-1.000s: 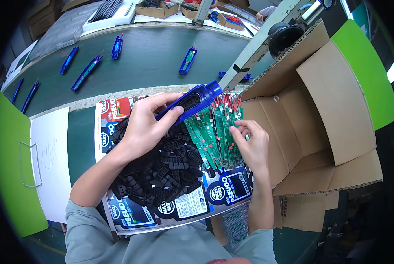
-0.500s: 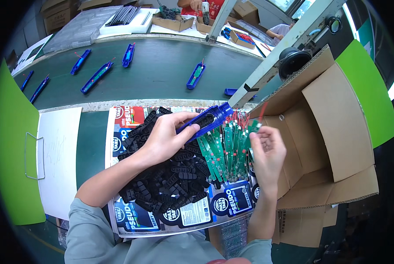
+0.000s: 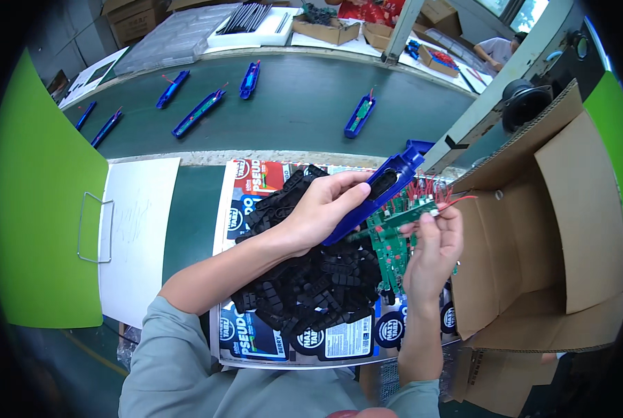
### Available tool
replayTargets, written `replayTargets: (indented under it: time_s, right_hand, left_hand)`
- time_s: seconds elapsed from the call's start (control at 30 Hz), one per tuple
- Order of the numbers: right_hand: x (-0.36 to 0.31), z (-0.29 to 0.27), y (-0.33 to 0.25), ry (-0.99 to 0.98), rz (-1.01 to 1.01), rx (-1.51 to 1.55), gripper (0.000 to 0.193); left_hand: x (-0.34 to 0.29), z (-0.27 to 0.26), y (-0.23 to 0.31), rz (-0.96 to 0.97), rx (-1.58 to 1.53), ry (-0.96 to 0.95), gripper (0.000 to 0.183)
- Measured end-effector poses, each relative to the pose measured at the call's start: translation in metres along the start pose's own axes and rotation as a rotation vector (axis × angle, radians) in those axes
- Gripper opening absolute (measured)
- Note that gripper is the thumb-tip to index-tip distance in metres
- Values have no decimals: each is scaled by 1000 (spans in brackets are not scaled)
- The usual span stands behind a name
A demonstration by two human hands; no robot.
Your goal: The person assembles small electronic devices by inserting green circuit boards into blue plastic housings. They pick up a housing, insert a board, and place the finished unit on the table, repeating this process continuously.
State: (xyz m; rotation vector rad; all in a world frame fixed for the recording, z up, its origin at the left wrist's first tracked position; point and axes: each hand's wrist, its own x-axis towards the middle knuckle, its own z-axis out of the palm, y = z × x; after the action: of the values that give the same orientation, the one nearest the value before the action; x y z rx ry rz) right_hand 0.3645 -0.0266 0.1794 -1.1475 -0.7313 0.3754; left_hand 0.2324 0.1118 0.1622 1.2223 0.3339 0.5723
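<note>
My left hand (image 3: pixel 315 216) grips a long blue plastic housing (image 3: pixel 368 209), tilted with its neck pointing up and right. A black keypad piece (image 3: pixel 383 184) sits in the housing's opening. Pinched in my right hand (image 3: pixel 433 258) is a narrow green circuit board (image 3: pixel 418 213), a red wire trailing from its right end. The board lies close beside the housing's right side; I cannot tell whether they touch. Beneath my right hand spreads a heap of similar boards (image 3: pixel 392 259) with red wires. Under my left forearm is a pile of black keypad pieces (image 3: pixel 308 289).
Several blue housings with boards lie on a green conveyor belt (image 3: pixel 290 104) beyond the printed sheet (image 3: pixel 255 359). An open cardboard box (image 3: pixel 527 258) stands at right, near a slanted metal post (image 3: pixel 489 97). White paper (image 3: pixel 141 230) and a green panel (image 3: pixel 47 209) are at left.
My right hand has brought the circuit board leftward against the view of the housing, turning it more level. The whole scene has shifted right as the head turned.
</note>
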Motion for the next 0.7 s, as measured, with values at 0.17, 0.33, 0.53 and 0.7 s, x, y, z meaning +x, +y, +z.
replayTargets:
  time_s: [0.17, 0.33, 0.53, 0.7]
  right_hand:
    - [-3, -4, -2, -3, -73, -136, 29]
    - [-5, -5, -1, -53, -15, -81, 27]
    - [-11, 5, -4, -23, -184, -133, 27]
    - [-15, 8, 2, -45, -186, -143, 28]
  left_hand:
    - [-1, 1, -3, 22, 22, -15, 41]
    - [0, 4, -6, 49, -23, -58, 43]
    - [-1, 4, -4, 44, 10, -77, 44]
    - [-3, 5, -3, 64, 35, -75, 44]
